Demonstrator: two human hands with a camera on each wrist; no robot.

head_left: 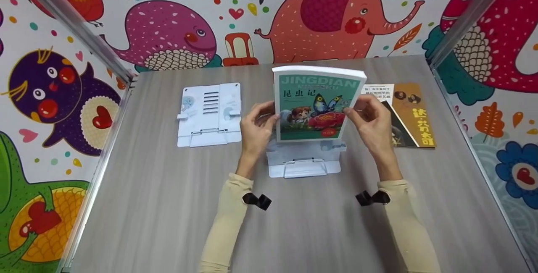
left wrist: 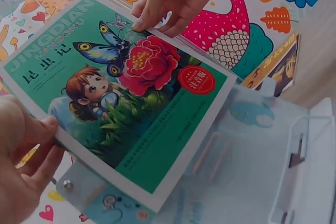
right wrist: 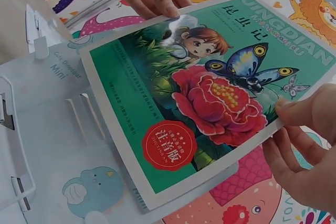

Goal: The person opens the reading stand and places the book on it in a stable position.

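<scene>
A green book (head_left: 315, 109) with a butterfly and a red flower on its cover is held up in front of me by both hands. My left hand (head_left: 257, 128) pinches its left edge, thumb on the cover and fingers behind. On the opposite edge my right hand (head_left: 373, 124) pinches the book the same way. Behind and below the book is a pale blue book stand (head_left: 303, 157) with a wire holder (head_left: 304, 169) at its front; the book hides much of its back plate. In the right wrist view the book (right wrist: 210, 93) overlaps the stand's plate (right wrist: 58, 103).
To the left on the grey table (head_left: 168, 206) lies a second pale book stand (head_left: 210, 115) with slots and a wire holder. Right of my hands, a brown and black book (head_left: 414, 117) lies partly behind the right hand. Colourful printed walls (head_left: 243, 17) enclose the table.
</scene>
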